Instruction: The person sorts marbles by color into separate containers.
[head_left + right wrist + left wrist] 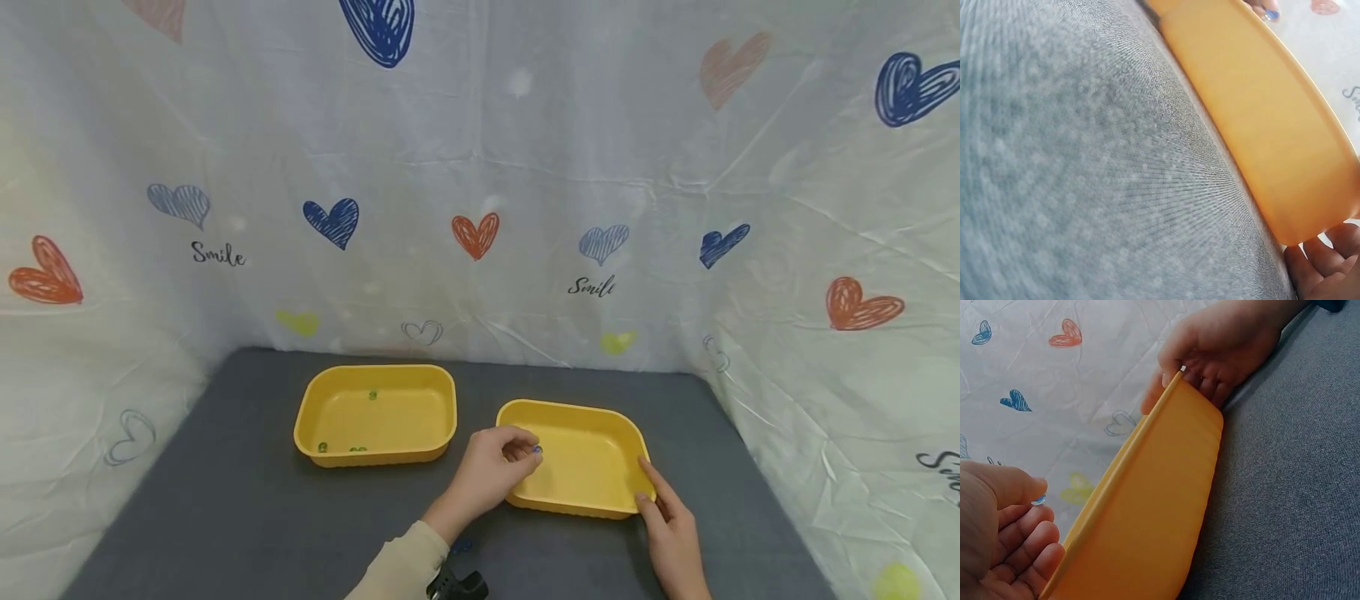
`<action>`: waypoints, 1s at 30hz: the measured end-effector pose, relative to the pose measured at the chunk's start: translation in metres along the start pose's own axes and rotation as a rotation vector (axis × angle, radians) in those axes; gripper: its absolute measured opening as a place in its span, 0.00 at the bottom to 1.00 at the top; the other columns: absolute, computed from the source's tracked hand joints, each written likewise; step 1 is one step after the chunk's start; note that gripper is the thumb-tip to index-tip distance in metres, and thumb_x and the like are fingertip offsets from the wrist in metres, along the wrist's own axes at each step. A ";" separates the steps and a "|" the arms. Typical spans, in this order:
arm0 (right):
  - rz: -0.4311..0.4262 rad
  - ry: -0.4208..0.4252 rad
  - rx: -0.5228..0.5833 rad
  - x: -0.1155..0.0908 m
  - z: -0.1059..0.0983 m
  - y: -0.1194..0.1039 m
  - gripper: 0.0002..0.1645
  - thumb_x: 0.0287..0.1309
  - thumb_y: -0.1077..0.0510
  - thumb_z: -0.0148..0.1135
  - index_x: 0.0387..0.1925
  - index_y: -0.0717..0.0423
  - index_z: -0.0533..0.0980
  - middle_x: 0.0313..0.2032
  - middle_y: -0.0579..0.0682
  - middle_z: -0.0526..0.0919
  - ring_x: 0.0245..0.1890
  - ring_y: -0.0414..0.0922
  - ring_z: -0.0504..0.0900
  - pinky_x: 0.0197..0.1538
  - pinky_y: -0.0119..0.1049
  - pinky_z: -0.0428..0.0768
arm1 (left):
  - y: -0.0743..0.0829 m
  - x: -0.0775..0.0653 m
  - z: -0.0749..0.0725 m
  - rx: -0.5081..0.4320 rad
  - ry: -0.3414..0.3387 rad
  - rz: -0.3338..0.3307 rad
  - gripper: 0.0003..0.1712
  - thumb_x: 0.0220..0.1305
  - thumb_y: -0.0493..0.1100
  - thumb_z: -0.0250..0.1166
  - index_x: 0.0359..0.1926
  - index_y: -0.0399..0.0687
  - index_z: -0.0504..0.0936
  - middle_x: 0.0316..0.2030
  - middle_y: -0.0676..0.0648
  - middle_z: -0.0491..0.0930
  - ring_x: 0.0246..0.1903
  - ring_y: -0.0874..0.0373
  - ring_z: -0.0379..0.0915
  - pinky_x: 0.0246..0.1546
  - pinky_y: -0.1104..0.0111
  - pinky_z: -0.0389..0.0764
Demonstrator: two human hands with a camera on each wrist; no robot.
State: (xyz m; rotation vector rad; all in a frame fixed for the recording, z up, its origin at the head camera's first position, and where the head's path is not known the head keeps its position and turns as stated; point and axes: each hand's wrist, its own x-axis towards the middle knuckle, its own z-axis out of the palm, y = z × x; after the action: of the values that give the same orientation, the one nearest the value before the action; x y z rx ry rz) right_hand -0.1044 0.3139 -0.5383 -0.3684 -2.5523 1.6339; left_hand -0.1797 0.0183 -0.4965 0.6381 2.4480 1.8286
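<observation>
The fingers of my left hand point(489, 468), nearly closed, pinch a tiny blue bead point(537, 449) above the left side of the right-hand yellow tray point(588, 458). My right hand point(675, 537) grips that tray's near right corner, fingers curled against it. Farther left on the grey tabletop point(217, 517), another yellow tray point(386, 421) holds small green beads point(322, 447); blue pieces point(461, 547) lie near my left wrist.

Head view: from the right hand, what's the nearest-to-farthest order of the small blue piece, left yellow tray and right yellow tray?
1. Right yellow tray: the right hand grips its right end.
2. Small blue piece: pinched in the left hand, near that tray's left end.
3. Left yellow tray: farthest, over to the left.
</observation>
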 end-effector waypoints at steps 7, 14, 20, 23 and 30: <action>-0.016 0.011 0.009 0.000 0.000 0.001 0.33 0.88 0.53 0.52 0.86 0.50 0.61 0.84 0.58 0.58 0.83 0.58 0.58 0.55 0.07 0.66 | -0.006 0.000 0.003 -0.010 0.026 0.031 0.12 0.73 0.41 0.75 0.51 0.39 0.92 0.38 0.55 0.88 0.37 0.63 0.82 0.44 0.68 0.86; -0.033 0.011 0.027 0.000 0.001 0.002 0.33 0.88 0.53 0.52 0.86 0.51 0.61 0.84 0.59 0.58 0.82 0.59 0.59 0.55 0.08 0.67 | -0.009 -0.001 0.003 -0.021 0.022 0.036 0.12 0.74 0.41 0.75 0.52 0.38 0.91 0.39 0.55 0.88 0.39 0.63 0.83 0.46 0.67 0.86; -0.050 0.010 0.034 0.001 0.001 0.001 0.33 0.88 0.52 0.53 0.85 0.51 0.62 0.84 0.60 0.59 0.82 0.59 0.60 0.55 0.08 0.68 | -0.009 -0.002 0.000 -0.012 0.018 0.028 0.13 0.73 0.40 0.75 0.54 0.40 0.91 0.40 0.57 0.87 0.40 0.64 0.83 0.47 0.67 0.86; -0.056 0.011 0.029 0.001 0.002 0.002 0.33 0.88 0.53 0.53 0.85 0.52 0.62 0.84 0.60 0.59 0.82 0.59 0.61 0.55 0.08 0.68 | -0.008 -0.003 -0.002 -0.007 0.010 0.022 0.13 0.73 0.41 0.76 0.54 0.40 0.91 0.40 0.58 0.87 0.40 0.64 0.83 0.47 0.67 0.86; -0.030 0.003 0.026 0.001 0.001 0.002 0.33 0.88 0.53 0.52 0.86 0.51 0.61 0.84 0.59 0.58 0.83 0.58 0.60 0.55 0.08 0.67 | -0.006 -0.001 -0.015 -0.033 -0.033 -0.004 0.14 0.75 0.45 0.75 0.55 0.43 0.91 0.43 0.56 0.90 0.41 0.62 0.85 0.47 0.68 0.87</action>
State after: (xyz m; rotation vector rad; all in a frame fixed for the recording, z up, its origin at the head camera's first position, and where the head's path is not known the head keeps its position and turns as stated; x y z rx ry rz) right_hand -0.1049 0.3144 -0.5407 -0.3282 -2.5193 1.6530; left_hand -0.1846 0.0028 -0.4972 0.6549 2.3921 1.8378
